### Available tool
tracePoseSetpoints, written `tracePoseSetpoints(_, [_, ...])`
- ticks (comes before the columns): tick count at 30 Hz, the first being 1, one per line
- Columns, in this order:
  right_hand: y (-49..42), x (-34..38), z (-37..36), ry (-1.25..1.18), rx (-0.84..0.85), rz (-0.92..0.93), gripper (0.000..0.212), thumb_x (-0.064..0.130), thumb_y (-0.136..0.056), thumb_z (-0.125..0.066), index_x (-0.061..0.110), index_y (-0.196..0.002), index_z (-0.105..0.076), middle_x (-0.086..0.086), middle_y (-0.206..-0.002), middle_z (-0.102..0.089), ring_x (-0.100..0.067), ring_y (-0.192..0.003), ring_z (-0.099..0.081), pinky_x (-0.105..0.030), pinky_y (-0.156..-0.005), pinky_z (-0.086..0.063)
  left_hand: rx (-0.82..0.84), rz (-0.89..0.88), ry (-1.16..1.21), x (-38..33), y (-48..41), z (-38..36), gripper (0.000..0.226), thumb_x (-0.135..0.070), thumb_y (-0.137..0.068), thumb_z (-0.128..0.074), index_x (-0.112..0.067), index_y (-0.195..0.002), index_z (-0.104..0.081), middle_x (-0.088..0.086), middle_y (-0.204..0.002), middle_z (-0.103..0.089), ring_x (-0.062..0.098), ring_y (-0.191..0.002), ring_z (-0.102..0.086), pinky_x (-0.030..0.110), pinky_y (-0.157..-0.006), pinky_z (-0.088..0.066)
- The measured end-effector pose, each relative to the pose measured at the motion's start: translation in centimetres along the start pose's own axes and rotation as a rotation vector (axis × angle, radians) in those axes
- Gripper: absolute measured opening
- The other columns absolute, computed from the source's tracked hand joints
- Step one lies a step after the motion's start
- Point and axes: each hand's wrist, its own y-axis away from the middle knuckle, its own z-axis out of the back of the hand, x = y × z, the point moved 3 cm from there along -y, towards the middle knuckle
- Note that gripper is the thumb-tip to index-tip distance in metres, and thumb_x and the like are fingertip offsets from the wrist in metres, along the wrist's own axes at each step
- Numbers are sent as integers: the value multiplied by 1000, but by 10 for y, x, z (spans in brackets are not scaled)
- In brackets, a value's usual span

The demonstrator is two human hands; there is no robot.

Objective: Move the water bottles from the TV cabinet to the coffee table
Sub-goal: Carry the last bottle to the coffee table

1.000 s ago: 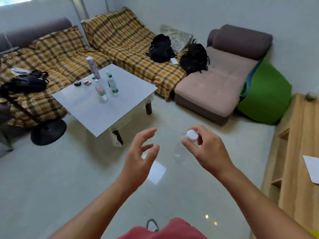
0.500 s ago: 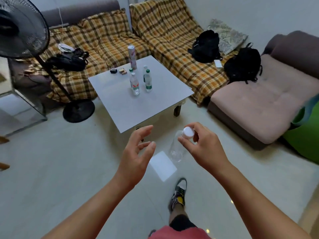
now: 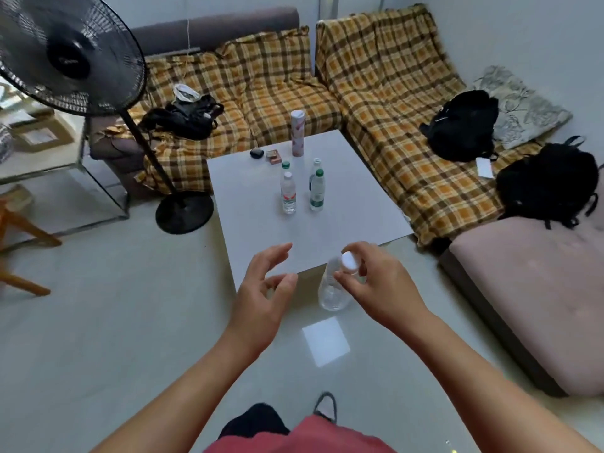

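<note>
Head view looks down on a person standing on the pale floor [image 3: 98, 338] just short of the low white desk [image 3: 353, 223], with the TV cabinet out of frame. The right hand [image 3: 384, 284] carries a clear water bottle [image 3: 331, 291]. Its grip is closed narrowly round the neck, fingertips pinching just under the white cap [image 3: 349, 262], so the body hangs free below, cap-up, over the floor right at the desk's near edge. That hold at the top probably suits a light bottle and leaves the base clear for setting down. The left hand [image 3: 266, 289] hovers beside it, apart from the bottle, its grip wide and loose with fingers half curled round nothing. It looks ready to steady the bottle, or it may simply balance the walk. On the desk four bottles already stand in a tight cluster near the middle: a red-labelled bottle [image 3: 289, 196] and a green-labelled bottle [image 3: 317, 191] in front, and two more close behind them. Grouping them there leaves the near half of the top bare, which is the likely landing spot. Behind the cluster stand a tall patterned canister [image 3: 297, 134], a small box [image 3: 274, 156] and a dark pebble-like object [image 3: 257, 154]. A pedestal fan [image 3: 70, 53] stands to the left, and plaid-covered sofas [image 3: 268, 83] wrap the far sides.
</note>
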Motion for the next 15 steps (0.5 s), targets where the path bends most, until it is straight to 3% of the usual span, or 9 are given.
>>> tracePoseSetpoints(7, [-86, -17, -5, 44, 87, 7, 28, 36, -91, -69, 27, -115, -58, 5, -105, -63, -17, -90, -61, -44, -82, -54, -62, 31, 24, 16, -70, 0, 42, -47, -86, -54, -43, -128, -55, -9, -138, -57, -4, -131, -54, 8, -94, -46])
tracePoseSetpoints(15, [-197, -36, -35, 120, 146, -30, 28, 38, -91, -67, 29, -115, -57, 4, -103, -61, -20, -91, -62, -44, -81, -53, -44, 46, 60, 58, -184, 8, 40, -42, -89, -55, -43, -129, -55, -6, -137, -57, -2, -132, -54, 9, -96, -46])
